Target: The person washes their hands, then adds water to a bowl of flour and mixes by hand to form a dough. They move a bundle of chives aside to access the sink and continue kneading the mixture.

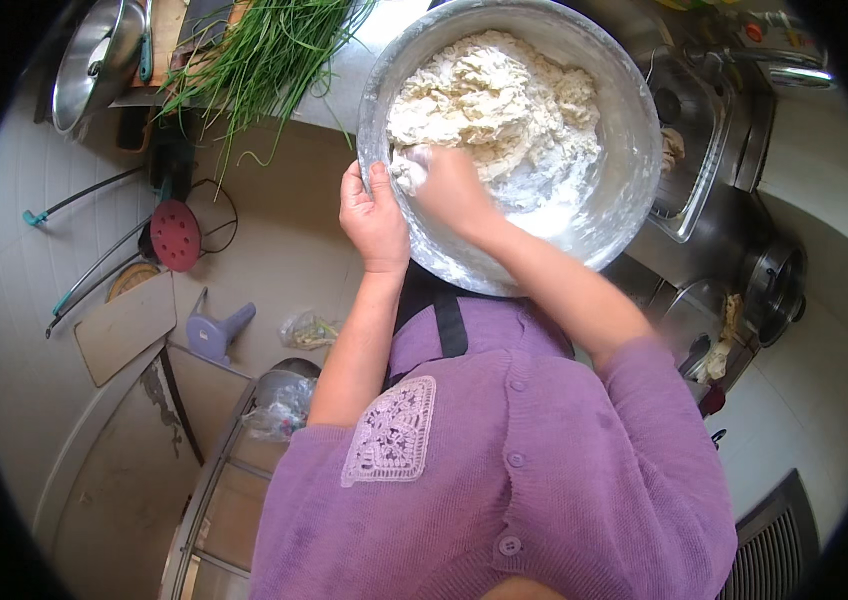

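Note:
A large round metal basin (626,217) stands before me at the counter's edge. Shaggy, lumpy dough (495,97) fills its far part, and loose white flour (551,214) coats the near bottom and wall. My left hand (377,217) grips the basin's left rim, its thumb on top. Inside the basin, near the left wall, my right hand (450,184) is curled, slightly blurred, with its floury fingers at the lower left side of the dough. Those fingertips are partly hidden, and a whitish floury lump shows around them.
Long green chives (266,67) hang over the counter's front edge, left of the basin. Beyond them are a cutting board (165,34) and a steel bowl (86,67). A sink (694,150) lies to the right. A purple stool (214,330) is on the floor at left.

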`<state>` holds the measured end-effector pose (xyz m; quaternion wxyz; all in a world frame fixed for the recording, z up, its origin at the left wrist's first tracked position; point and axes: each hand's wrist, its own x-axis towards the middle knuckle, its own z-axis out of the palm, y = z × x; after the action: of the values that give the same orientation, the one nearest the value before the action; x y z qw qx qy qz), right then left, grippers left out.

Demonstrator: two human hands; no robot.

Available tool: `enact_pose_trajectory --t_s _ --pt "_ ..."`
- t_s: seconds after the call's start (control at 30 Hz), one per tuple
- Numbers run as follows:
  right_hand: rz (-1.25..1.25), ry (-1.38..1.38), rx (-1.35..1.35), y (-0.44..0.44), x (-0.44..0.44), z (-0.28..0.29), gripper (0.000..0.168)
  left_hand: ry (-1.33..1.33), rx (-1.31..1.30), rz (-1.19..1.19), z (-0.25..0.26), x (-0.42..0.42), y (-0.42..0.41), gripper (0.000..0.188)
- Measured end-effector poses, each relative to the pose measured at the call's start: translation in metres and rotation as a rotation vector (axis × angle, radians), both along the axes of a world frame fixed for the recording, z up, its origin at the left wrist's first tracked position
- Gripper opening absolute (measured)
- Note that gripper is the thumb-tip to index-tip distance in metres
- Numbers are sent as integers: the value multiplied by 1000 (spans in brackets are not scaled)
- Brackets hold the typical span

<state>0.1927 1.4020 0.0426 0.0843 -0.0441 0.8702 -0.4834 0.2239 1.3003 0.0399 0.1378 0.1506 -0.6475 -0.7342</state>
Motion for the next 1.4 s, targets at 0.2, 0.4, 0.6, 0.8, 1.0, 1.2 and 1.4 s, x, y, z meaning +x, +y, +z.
enact_pose_trajectory --t_s 0.2,0.4,0.6,0.8,1.0,1.2,1.4 --pt "413 -325 103 90 82 9 36 -3 -55 15 0 -5 -2 20" --pt "498 -253 1119 190 38 44 29 0 -30 -21 7 -11 -2 22" --pt "-45 -84 789 162 10 39 25 -15 -134 -34 8 -12 -8 22" --pt "-241 238 612 128 -75 12 51 -19 -153 -86 9 -13 -11 22" --pt "-37 -74 623 84 -105 39 73 11 -176 -37 4 -14 -7 20" --pt "86 -154 322 69 -38 23 52 0 -146 -32 1 -18 -8 23" --pt "-26 -414 380 122 28 53 52 12 -79 -16 5 -15 -7 23"
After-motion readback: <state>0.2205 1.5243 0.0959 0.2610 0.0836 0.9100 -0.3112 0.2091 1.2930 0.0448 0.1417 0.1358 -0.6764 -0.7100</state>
